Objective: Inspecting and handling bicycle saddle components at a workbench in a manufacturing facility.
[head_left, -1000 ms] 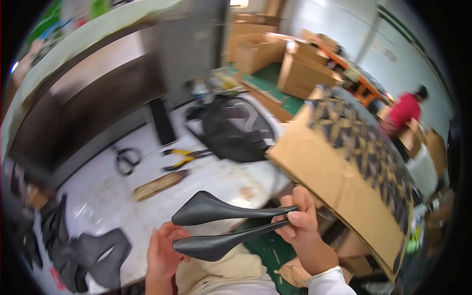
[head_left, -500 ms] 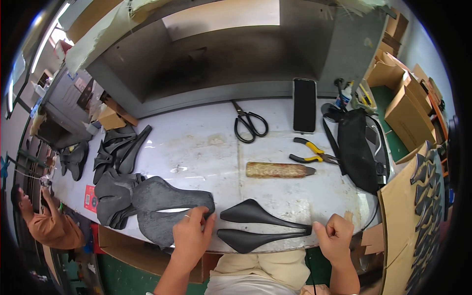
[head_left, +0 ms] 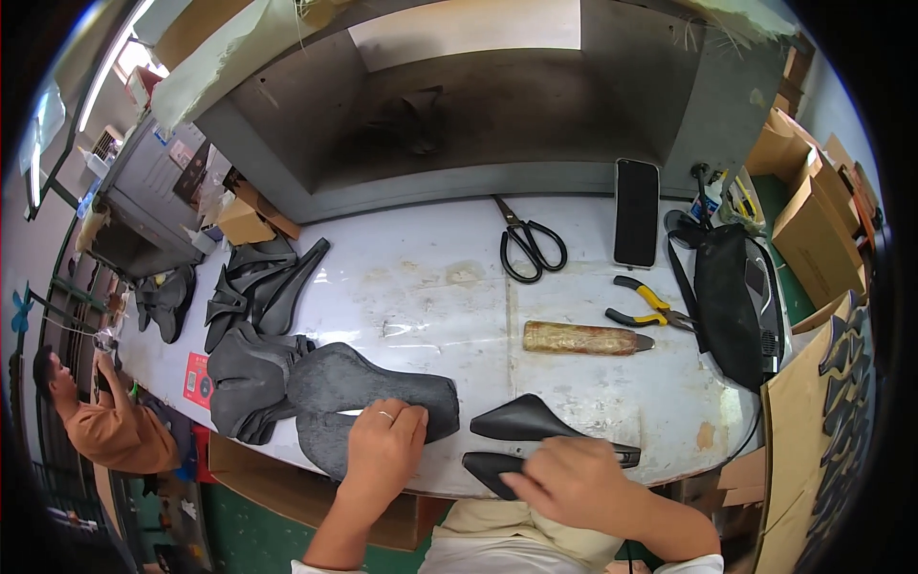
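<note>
At seven o'clock my left hand (head_left: 385,450) curls on a grey saddle-shaped sheet (head_left: 339,370); at five, my right hand (head_left: 579,483) half-curls over black saddle halves (head_left: 524,418) — can't tell either grip — a bump could drop one.

We find much of the lower smooth black tapered piece (head_left: 489,469) hidden behind the person's bare right hand (head_left: 579,480).

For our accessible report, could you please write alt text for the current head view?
The left hand touches a dark grey shaped piece and the right hand partly hides two black pointed pieces on a white worktable. Beyond are scissors, pliers and a phone.
</note>
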Action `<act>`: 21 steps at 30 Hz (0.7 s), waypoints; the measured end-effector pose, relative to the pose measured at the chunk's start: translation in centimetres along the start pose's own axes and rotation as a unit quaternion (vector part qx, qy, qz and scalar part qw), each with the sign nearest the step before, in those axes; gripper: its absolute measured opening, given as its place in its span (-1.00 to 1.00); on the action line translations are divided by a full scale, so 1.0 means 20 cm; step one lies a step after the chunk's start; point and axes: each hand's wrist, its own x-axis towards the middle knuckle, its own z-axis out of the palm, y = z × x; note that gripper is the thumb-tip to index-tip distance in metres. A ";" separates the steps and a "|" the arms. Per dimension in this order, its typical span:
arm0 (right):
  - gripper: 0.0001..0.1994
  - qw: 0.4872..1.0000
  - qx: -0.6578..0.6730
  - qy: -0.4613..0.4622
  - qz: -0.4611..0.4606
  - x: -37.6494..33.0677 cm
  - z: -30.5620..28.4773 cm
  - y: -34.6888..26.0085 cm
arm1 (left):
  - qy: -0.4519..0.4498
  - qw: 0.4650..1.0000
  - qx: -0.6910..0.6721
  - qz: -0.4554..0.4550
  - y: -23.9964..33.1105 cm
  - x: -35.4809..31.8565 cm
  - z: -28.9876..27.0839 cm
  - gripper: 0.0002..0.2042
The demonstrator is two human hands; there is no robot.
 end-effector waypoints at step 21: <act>-0.85 0.993 -0.050 -0.060 -0.084 0.19 0.32 -0.12 | -0.037 0.995 -0.049 0.080 -0.07 -0.02 -0.08 -0.75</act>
